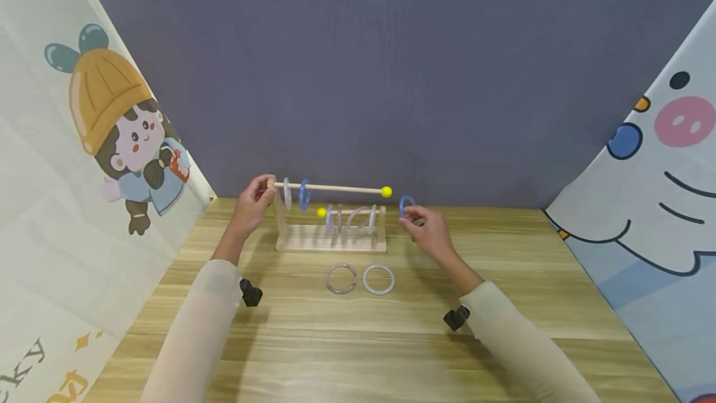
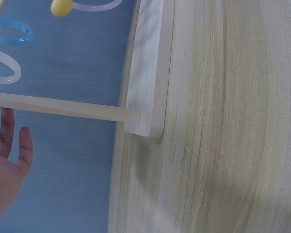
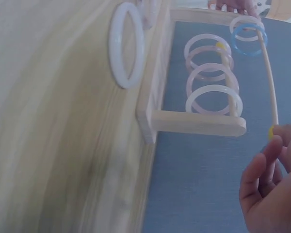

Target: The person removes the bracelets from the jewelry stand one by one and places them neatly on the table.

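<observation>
A wooden bangle stand [image 1: 296, 242] has two rods at different heights, each tipped with a yellow ball [image 1: 386, 192]. My left hand [image 1: 253, 207] grips the top of its left post [image 2: 68, 107], fingers behind the wood. On the upper rod hang a whitish bangle [image 1: 285, 193] and a blue bangle [image 1: 301, 194]. Several pale bangles [image 3: 213, 89] hang along the lower rod. Just right of the upper rod's ball, my right hand [image 1: 431, 232] pinches another blue bangle [image 1: 401, 206] between thumb and fingers. That bangle does not show clearly in the right wrist view.
Two bangles lie flat on the wood-grain table before the stand: a greyish-brown bangle [image 1: 341, 292] and a white bangle [image 1: 378, 293]. A dark blue-grey backdrop [image 1: 358, 79] rises close behind. Cartoon-printed panels [image 1: 50, 160] flank both sides.
</observation>
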Demonstrator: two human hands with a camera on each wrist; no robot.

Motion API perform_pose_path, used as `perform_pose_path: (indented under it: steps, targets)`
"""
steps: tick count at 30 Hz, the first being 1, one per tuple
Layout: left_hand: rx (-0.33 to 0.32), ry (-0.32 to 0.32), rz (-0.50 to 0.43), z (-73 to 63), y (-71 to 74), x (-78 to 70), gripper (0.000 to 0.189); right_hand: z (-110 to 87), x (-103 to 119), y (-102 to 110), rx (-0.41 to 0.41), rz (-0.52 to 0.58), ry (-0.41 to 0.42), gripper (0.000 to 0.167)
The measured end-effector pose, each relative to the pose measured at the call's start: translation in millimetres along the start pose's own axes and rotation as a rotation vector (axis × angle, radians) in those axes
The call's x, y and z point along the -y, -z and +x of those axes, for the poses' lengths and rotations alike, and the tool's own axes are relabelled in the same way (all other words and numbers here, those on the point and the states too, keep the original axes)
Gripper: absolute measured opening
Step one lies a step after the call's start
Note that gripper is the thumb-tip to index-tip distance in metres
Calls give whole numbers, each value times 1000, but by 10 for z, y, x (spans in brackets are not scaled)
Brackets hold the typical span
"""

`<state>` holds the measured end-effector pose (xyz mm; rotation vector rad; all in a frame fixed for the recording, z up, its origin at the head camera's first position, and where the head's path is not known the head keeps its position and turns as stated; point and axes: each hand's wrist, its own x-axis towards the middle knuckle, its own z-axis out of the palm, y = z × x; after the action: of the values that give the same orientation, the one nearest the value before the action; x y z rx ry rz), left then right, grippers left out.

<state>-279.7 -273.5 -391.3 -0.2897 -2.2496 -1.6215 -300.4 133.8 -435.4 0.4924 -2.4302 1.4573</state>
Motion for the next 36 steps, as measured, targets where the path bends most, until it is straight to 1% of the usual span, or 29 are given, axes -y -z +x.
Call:
perform_pose_path:
  steps: [5, 8, 14, 19, 25, 36]
  targets:
    - [5, -4, 12, -1, 0, -14, 38, -66, -85, 17, 39, -58, 78, 22]
    - [7, -8, 23, 3, 3, -12, 38, -99, -119, 33, 61, -102, 107, 22]
    - [7, -5, 28, 1, 3, -9, 37, -166, -149, 55, 124, -214, 122, 22]
    - [5, -1, 17, -2, 6, -1, 37, -228, -181, 47, 166, -256, 101, 21]
    - [7, 1, 28, -6, 6, -22, 38, -312, -188, 55, 230, -323, 115, 20]
    - [5, -5, 42, -23, -1, -47, 37, -457, -312, 87, 397, -372, 140, 16]
